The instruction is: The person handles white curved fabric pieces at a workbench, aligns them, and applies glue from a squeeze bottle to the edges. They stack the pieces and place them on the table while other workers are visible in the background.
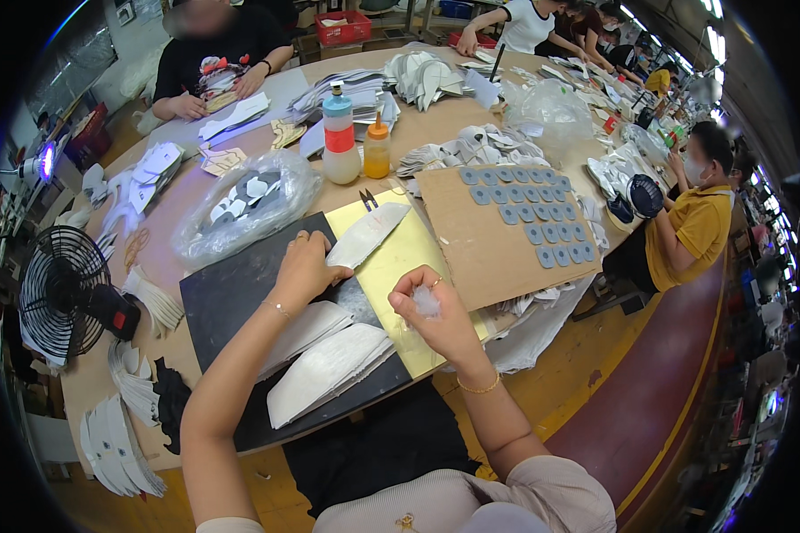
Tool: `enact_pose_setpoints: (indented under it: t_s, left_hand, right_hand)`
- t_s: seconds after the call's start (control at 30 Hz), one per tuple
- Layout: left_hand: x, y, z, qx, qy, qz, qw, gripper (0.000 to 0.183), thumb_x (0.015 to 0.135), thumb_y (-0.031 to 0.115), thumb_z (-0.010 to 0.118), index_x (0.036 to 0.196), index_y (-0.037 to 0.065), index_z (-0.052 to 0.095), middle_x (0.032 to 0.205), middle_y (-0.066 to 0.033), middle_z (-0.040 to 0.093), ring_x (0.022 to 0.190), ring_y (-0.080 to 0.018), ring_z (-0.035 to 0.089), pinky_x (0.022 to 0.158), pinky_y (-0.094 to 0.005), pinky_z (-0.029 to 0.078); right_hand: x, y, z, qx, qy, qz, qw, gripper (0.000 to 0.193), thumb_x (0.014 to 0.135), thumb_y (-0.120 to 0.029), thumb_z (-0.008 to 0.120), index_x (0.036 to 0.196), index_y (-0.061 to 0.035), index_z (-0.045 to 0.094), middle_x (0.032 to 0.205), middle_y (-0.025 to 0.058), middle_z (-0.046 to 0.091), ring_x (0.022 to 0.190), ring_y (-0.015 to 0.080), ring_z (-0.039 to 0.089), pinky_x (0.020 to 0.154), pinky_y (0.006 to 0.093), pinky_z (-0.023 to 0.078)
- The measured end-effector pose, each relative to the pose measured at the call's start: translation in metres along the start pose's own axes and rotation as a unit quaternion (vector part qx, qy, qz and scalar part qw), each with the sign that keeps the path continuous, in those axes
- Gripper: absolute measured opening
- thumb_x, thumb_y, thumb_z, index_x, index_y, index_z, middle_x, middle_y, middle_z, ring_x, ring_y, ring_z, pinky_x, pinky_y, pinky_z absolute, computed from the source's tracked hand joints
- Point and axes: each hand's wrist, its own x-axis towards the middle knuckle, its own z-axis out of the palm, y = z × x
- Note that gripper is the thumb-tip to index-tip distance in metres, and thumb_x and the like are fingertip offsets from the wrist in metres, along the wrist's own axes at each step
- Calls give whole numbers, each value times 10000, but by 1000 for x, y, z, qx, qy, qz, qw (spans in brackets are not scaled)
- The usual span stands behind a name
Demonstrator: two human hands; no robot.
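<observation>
My left hand point(304, 268) is curled over the near left end of a white curved cut piece point(371, 233), its thumb against the edge. That piece lies partly on a yellow sheet point(384, 282) and partly on a black mat point(231, 293). Raised over the yellow sheet, my right hand point(444, 322) is closed around a translucent whitish lump point(427, 303); the lump's exact kind is unclear. Two stacks of similar white pieces, a nearer one point(329, 371) and one behind it point(309, 330), rest on the mat below my left hand. Dark-handled snips point(368, 200) lie just beyond the white piece.
Right of my hands, a cardboard sheet point(471, 258) carries rows of small grey-blue pieces. Beyond stand a blue-topped bottle point(339, 133) and an orange-capped bottle point(377, 149). A plastic bag of pieces point(249, 200) and a black fan point(67, 293) are leftward. Co-workers sit around the table.
</observation>
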Motion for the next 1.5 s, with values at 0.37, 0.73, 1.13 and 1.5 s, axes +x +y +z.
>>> enact_pose_setpoints:
  t_s: [0.37,0.73,1.13,1.5]
  left_hand:
    - [-31,33,-23,-425,-62,-76,900,286,792,44,748,1054,-43,674,863,-100,658,781,-132,658,631,-278,538]
    - [-94,59,-17,-248,47,119,960,289,883,-8,635,1159,49,703,960,-95,647,816,-152,652,691,-268,586]
    - [-92,51,-20,-488,-52,-13,871,218,919,95,680,1090,-41,690,977,-77,671,848,-123,655,753,-261,575]
    - [-89,42,-22,-578,-114,-66,805,235,967,144,630,1064,-66,669,961,-82,673,854,-118,641,747,-283,605]
  right_hand:
    - [5,6,17,-11,17,-24,1000,189,908,-217,708,977,-46,668,823,9,661,739,72,563,676,248,476]
    - [3,16,23,29,9,49,998,240,888,-242,756,924,-15,689,765,-8,648,677,40,554,605,201,446]
    - [2,16,22,149,-35,52,987,152,893,-159,729,936,-33,656,804,-8,637,676,49,551,606,198,449]
    - [2,13,22,161,-55,51,984,158,894,-178,703,887,-38,630,726,-13,595,643,61,551,600,218,449]
